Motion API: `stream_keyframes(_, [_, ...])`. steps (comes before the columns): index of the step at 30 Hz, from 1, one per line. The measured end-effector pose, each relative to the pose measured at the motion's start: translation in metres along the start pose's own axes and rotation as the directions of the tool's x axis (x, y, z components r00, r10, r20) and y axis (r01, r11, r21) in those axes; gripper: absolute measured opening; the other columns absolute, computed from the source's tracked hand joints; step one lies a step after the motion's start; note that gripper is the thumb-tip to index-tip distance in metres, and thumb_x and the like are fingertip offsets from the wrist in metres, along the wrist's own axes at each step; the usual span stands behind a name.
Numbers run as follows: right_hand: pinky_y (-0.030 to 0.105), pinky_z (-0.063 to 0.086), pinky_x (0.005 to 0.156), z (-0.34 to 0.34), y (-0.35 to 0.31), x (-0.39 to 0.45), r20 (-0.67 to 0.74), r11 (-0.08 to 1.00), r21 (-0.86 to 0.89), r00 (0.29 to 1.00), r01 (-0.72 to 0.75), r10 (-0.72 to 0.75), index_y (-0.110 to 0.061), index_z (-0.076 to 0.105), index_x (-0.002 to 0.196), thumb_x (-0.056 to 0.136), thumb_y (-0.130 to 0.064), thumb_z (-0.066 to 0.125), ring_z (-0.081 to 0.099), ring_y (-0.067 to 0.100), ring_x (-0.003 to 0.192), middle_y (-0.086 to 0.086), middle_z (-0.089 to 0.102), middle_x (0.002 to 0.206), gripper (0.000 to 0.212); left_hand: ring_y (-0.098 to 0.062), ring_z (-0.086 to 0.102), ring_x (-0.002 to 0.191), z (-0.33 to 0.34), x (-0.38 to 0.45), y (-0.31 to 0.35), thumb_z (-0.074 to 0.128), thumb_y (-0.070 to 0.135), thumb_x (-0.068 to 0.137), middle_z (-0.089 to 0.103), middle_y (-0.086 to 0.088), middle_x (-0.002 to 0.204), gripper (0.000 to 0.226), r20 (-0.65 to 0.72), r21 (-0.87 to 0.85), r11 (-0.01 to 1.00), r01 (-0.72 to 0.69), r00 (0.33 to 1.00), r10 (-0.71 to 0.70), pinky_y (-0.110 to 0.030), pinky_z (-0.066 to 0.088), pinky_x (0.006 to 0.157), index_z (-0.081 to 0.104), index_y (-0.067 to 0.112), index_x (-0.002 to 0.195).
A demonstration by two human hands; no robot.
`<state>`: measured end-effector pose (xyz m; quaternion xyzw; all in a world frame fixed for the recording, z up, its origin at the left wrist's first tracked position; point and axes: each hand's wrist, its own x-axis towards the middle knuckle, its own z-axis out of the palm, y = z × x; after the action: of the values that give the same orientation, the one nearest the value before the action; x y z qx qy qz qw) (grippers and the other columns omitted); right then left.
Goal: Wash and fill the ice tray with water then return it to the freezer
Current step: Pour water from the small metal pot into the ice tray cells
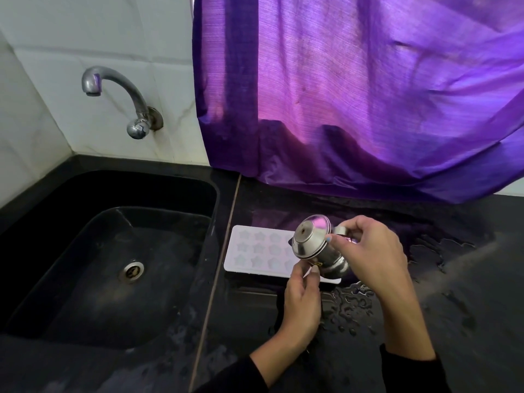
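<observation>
A black stone counter (467, 279) is seen running along a white tiled wall; a black sink (85, 251) is sunk into its left part, and a thin seam is seen running from the back edge to the front edge just right of the sink; a white ice tray (255, 252) with star-shaped cells is laid flat on the surface just right of that seam, its long sides parallel to the back edge; puddles and beads of water (354, 302) are spread over the surface to the right of the tray and towards the front edge; the hem of a purple curtain (368, 171) is draped onto the counter along its back edge.
</observation>
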<state>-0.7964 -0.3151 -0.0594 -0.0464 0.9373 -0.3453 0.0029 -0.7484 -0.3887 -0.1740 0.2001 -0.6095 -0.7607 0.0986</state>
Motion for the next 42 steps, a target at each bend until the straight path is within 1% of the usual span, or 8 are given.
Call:
stream_keyframes(5, [0.036, 0.046, 0.079, 0.003, -0.004, 0.000, -0.002, 0.999, -0.042, 1.000, 0.010, -0.010, -0.028, 0.062, 0.086, 0.079, -0.042, 0.070, 0.060, 0.019, 0.092, -0.011, 0.066, 0.094, 0.017, 0.000, 0.060, 0.107, -0.002, 0.000, 0.000, 0.045, 0.023, 0.099, 0.069, 0.012, 0.111, 0.022, 0.001, 0.004, 1.000, 0.003, 1.000, -0.003, -0.036, 0.045, 0.101, 0.059, 0.030, 0.114])
stream_keyframes(11, [0.032, 0.039, 0.073, 0.007, -0.007, 0.000, 0.014, 0.997, -0.081, 1.000, 0.018, -0.016, -0.027, 0.062, 0.087, 0.080, -0.041, 0.070, 0.058, 0.020, 0.091, -0.010, 0.065, 0.096, 0.017, 0.001, 0.060, 0.106, -0.004, 0.001, -0.001, 0.045, 0.023, 0.098, 0.068, 0.011, 0.110, 0.022, -0.011, 0.013, 1.000, 0.020, 1.000, -0.020, -0.035, 0.046, 0.100, 0.059, 0.029, 0.114])
stream_keyframes(16, [0.033, 0.039, 0.074, 0.010, -0.009, 0.001, 0.024, 0.994, -0.102, 0.999, 0.027, -0.025, -0.028, 0.062, 0.087, 0.080, -0.041, 0.070, 0.058, 0.020, 0.092, -0.010, 0.065, 0.097, 0.017, 0.000, 0.061, 0.104, -0.006, 0.002, -0.002, 0.045, 0.022, 0.098, 0.069, 0.011, 0.108, 0.021, -0.011, 0.025, 0.999, 0.030, 1.000, -0.029, -0.035, 0.047, 0.099, 0.060, 0.029, 0.111])
stream_keyframes(24, [0.032, 0.038, 0.073, 0.012, -0.011, 0.002, 0.019, 0.991, -0.131, 0.999, 0.041, -0.039, -0.028, 0.062, 0.088, 0.080, -0.043, 0.070, 0.058, 0.019, 0.091, -0.010, 0.064, 0.099, 0.018, -0.003, 0.060, 0.107, -0.007, 0.003, -0.001, 0.045, 0.021, 0.098, 0.067, 0.010, 0.111, 0.023, -0.007, 0.019, 0.999, 0.045, 0.999, -0.045, -0.036, 0.046, 0.101, 0.059, 0.025, 0.116])
stream_keyframes(28, [0.031, 0.036, 0.073, 0.011, -0.011, 0.002, 0.016, 0.989, -0.141, 0.999, 0.037, -0.035, -0.028, 0.062, 0.089, 0.081, -0.042, 0.070, 0.057, 0.019, 0.091, -0.010, 0.064, 0.099, 0.018, -0.001, 0.059, 0.107, -0.006, 0.003, -0.001, 0.045, 0.022, 0.098, 0.067, 0.012, 0.110, 0.023, 0.001, 0.019, 0.999, 0.040, 0.999, -0.040, -0.035, 0.046, 0.101, 0.059, 0.028, 0.115])
stream_keyframes(36, [0.031, 0.035, 0.072, 0.010, -0.008, 0.001, 0.016, 0.995, -0.104, 1.000, 0.011, -0.010, -0.027, 0.062, 0.086, 0.080, -0.041, 0.070, 0.057, 0.019, 0.089, -0.010, 0.065, 0.095, 0.017, -0.001, 0.060, 0.106, -0.007, 0.004, -0.003, 0.044, 0.020, 0.098, 0.068, 0.012, 0.109, 0.022, -0.004, 0.021, 0.999, 0.041, 0.999, -0.041, -0.036, 0.045, 0.101, 0.060, 0.030, 0.110])
stream_keyframes(39, [0.031, 0.038, 0.072, 0.009, -0.007, 0.001, 0.013, 0.998, -0.061, 1.000, -0.007, 0.008, -0.027, 0.063, 0.085, 0.079, -0.040, 0.070, 0.058, 0.019, 0.088, -0.011, 0.066, 0.090, 0.016, 0.000, 0.059, 0.108, -0.009, 0.005, -0.004, 0.044, 0.021, 0.098, 0.068, 0.012, 0.111, 0.023, -0.018, 0.017, 0.999, 0.035, 0.999, -0.035, -0.037, 0.044, 0.103, 0.060, 0.030, 0.113])
stream_keyframes(42, [0.034, 0.044, 0.076, 0.009, -0.007, 0.002, 0.013, 1.000, -0.007, 0.999, -0.029, 0.029, -0.028, 0.064, 0.084, 0.078, -0.038, 0.071, 0.060, 0.019, 0.087, -0.010, 0.066, 0.086, 0.015, 0.001, 0.058, 0.109, -0.011, 0.006, -0.004, 0.043, 0.023, 0.099, 0.067, 0.015, 0.112, 0.024, -0.010, 0.029, 0.999, 0.018, 1.000, -0.017, -0.038, 0.044, 0.103, 0.060, 0.034, 0.113])
